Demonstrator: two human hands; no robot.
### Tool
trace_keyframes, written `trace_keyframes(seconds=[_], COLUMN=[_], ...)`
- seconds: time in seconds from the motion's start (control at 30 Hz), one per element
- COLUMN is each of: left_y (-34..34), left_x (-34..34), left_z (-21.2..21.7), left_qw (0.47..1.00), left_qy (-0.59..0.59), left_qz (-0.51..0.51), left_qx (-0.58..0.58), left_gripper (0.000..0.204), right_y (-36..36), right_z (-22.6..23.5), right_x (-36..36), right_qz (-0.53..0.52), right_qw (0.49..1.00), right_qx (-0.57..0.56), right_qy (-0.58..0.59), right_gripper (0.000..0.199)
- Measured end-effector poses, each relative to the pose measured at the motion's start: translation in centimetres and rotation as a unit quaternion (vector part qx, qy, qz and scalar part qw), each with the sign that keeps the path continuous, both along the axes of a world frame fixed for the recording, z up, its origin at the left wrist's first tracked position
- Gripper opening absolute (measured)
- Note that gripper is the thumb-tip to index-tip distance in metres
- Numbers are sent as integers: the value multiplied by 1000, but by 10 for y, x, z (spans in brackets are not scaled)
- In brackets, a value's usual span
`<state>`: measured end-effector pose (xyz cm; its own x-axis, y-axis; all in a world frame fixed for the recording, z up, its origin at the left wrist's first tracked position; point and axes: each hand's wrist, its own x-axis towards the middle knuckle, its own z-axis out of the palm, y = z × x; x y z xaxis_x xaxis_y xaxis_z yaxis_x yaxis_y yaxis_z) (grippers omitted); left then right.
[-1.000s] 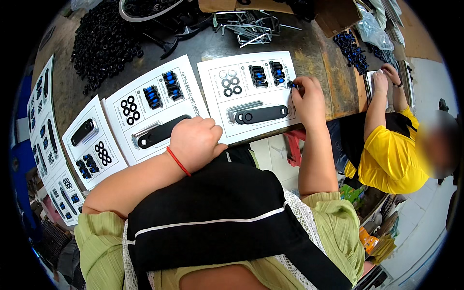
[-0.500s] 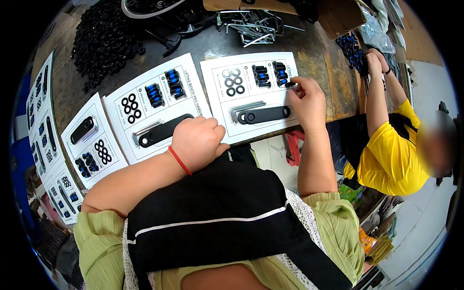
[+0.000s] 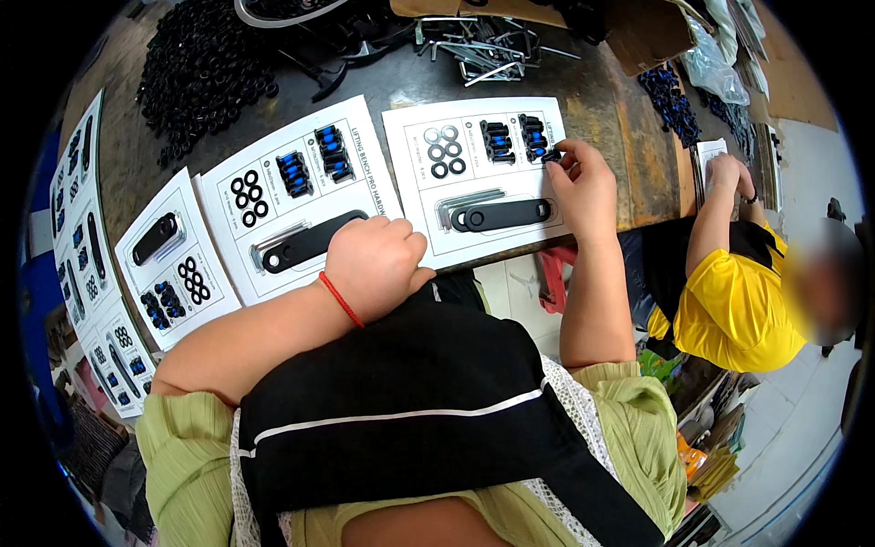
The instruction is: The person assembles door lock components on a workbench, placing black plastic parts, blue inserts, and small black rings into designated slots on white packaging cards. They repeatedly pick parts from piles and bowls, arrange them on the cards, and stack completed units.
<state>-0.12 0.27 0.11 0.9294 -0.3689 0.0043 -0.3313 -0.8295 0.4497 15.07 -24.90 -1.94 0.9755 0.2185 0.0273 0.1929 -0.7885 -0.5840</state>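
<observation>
My right hand is at the right edge of a printed hardware card, with thumb and fingers pinching a small black bolt. The bolt is at the lower end of a row of black bolts with blue bands. A second bolt row, washers, hex keys and a black flat wrench lie on that card. My left hand is curled into a fist beside the neighbouring card's black wrench; whatever it holds, if anything, is hidden.
More filled cards lie to the left. Behind them spreads a heap of black nuts or rings. Loose hex keys lie at the back. On the right, near blue-banded bolts, a co-worker in yellow has hands over white sheets.
My hands have barely moved; the right still pinches at the bolt row. The co-worker's hands have come nearer, from the bolt pile to white sheets. The view has shifted slightly.
</observation>
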Motion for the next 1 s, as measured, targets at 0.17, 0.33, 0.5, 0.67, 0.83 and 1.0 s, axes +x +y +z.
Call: trace_keyframes(seconds=[0.17,0.33,0.5,0.67,0.83,1.0], left_y=[0,0,1,1,1,-2], left_x=[0,0,-1,-1,0,2], left_z=[0,0,0,-1,-2,-9], left_qw=[1000,1000,1000,1000,1000,1000], left_qy=[3,3,9,19,15,0], left_qz=[-1,-2,0,-11,-10,-17], left_qx=[6,2,-2,5,1,-2], left_gripper=[31,30,29,27,26,25], right_y=[-2,4,-3,9,11,-2], right_z=[-5,-5,-6,-10,-16,-12], right_x=[-1,-2,8,48,60,51], right_qz=[-5,-16,-33,120,130,83], right_qw=[999,999,995,984,987,990], right_qx=[31,37,94,25,-19,-58], right_qy=[17,27,9,-129,-96,-100], right_gripper=[24,23,21,32,32,32])
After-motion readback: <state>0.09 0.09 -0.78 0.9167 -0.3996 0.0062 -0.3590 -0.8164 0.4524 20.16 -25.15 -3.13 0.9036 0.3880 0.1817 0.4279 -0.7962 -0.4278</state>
